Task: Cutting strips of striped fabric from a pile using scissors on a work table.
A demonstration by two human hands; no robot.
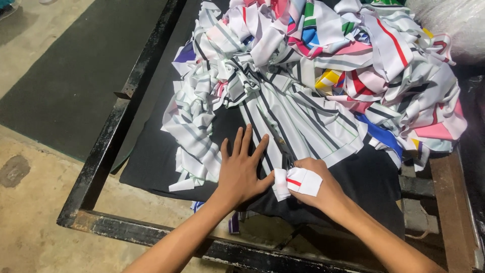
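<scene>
Fingers of the left hand (241, 169) are spread wide and pressed flat, palm down, on the near strips of striped cloth; the right hand (316, 184) is curled tight, fingers pinching a small white fabric scrap (299, 182) with a red mark on it, right beside the left thumb.

Now the big picture: a concrete floor (30, 217) runs down the left, with a dark mat (65, 86) laid on it. Over that stands a black metal frame (118, 126), its left rail running diagonally and its near rail crossing under both forearms. Stretched inside the frame is a black cloth surface (151, 162), bare along its left edge and again to the right of the right wrist, so there's open room on both flanks.

And look at that heap of fabric offcuts (323, 65), piled across the far half — white with black stripes, plus pink, red, blue, yellow and green pieces — spilling close to the right rail. Out of it fans a bundle of striped strips (283, 121), reaching down to both hands. A few strips hang over the cloth's near edge, below the left wrist. At far right, a pale bulky bag (449, 25) sits touching the heap.
</scene>
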